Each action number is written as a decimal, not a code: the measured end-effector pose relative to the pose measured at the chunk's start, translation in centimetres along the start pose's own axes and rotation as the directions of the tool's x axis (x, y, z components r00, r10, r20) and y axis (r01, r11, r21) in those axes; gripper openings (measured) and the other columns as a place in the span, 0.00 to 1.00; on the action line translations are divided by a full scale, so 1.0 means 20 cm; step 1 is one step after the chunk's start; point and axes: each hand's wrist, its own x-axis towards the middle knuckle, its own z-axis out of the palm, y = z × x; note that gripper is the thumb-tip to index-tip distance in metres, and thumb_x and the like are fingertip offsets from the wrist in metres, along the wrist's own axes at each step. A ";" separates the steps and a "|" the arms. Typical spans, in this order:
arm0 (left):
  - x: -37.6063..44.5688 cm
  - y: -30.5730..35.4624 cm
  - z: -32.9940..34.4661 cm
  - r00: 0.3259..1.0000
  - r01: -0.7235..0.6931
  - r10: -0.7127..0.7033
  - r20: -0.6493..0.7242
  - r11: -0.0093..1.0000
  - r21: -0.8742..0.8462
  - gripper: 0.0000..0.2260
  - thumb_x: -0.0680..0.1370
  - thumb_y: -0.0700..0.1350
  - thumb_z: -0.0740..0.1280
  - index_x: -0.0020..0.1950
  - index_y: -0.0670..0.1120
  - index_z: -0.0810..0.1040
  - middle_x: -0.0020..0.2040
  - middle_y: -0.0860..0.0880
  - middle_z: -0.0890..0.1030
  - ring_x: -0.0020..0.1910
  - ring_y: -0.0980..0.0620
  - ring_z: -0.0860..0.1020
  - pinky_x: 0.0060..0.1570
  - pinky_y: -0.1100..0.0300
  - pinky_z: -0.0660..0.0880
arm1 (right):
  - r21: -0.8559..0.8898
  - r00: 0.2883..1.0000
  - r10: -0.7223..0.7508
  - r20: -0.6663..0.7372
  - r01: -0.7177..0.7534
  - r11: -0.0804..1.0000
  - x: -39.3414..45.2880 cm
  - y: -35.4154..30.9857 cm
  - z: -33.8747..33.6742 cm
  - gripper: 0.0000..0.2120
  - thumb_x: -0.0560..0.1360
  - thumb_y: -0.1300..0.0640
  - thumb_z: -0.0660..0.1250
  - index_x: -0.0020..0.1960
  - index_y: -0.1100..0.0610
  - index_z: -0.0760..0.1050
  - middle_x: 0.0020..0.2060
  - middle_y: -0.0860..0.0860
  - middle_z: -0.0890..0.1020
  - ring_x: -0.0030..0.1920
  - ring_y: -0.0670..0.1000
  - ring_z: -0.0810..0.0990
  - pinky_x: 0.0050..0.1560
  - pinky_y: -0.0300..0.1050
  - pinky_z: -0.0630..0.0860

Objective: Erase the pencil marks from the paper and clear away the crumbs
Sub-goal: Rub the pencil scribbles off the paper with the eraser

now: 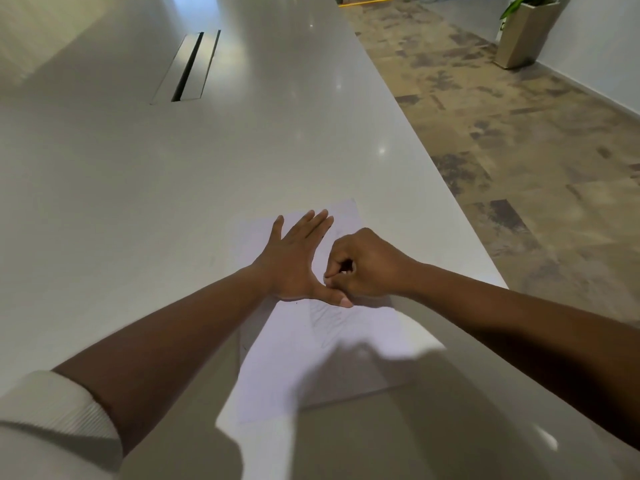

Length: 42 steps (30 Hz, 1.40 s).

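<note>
Fingers of the right hand (363, 263) curled tight into a near-fist, tips pinched together at the paper's surface. Presumably an eraser is in there, but nothing of it shows, so cannot tell what is held. Left hand (294, 258) flat, fingers (313, 225) spread and extended, palm pressing the paper (311, 358) down; its thumb reaches toward the right hand and touches or nearly touches the knuckles.

Paper lies on the pale desk (138, 188), near the desk's right edge, long axis running away from the person and slightly to the right. Near part is in the shadow of the arms.

Pencil marks (327, 315): faint grey hatching just on the near side of the two hands, directly below the left thumb. A fainter trace may show beyond the right hand, too dim to be sure.

Key relation: the visible marks lie toward the person from the pinched fingertips, close by, roughly along the sheet's long axis. Right hand is the nearer working hand; a short pull back along the sheet would put it on them. Left hand sits just beside, and would likely need to stay planted so the sheet does not buckle.

Crumbs: a few dark specks near the left hand, too small to identify. Judged mid-erasing; clearing not yet begun.
</note>
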 end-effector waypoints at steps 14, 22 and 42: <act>-0.01 0.00 0.00 1.000 -0.003 0.003 -0.017 1.000 -0.003 0.69 0.54 0.87 0.57 0.84 0.51 0.38 0.84 0.56 0.38 0.80 0.59 0.33 0.78 0.38 0.34 | -0.022 1.000 -0.018 -0.012 0.017 1.000 -0.03 0.00 0.02 0.05 0.69 0.62 0.72 0.34 0.57 0.82 0.31 0.46 0.80 0.33 0.43 0.77 0.36 0.32 0.71; -0.01 0.01 -0.01 1.000 0.006 -0.007 -0.007 1.000 -0.019 0.68 0.57 0.87 0.60 0.84 0.52 0.37 0.83 0.57 0.37 0.80 0.60 0.32 0.78 0.39 0.33 | -0.063 0.946 0.116 -0.303 -0.141 0.988 0.18 0.18 -0.12 0.04 0.68 0.63 0.74 0.35 0.61 0.82 0.32 0.54 0.82 0.34 0.52 0.79 0.38 0.44 0.74; -0.01 0.01 -0.01 1.000 0.004 -0.004 -0.006 1.000 -0.016 0.68 0.56 0.87 0.58 0.84 0.52 0.37 0.83 0.57 0.37 0.80 0.60 0.32 0.77 0.39 0.33 | -0.037 0.979 0.048 -0.196 -0.057 0.998 0.12 0.10 -0.04 0.05 0.69 0.63 0.73 0.34 0.61 0.81 0.32 0.51 0.82 0.34 0.48 0.79 0.36 0.40 0.75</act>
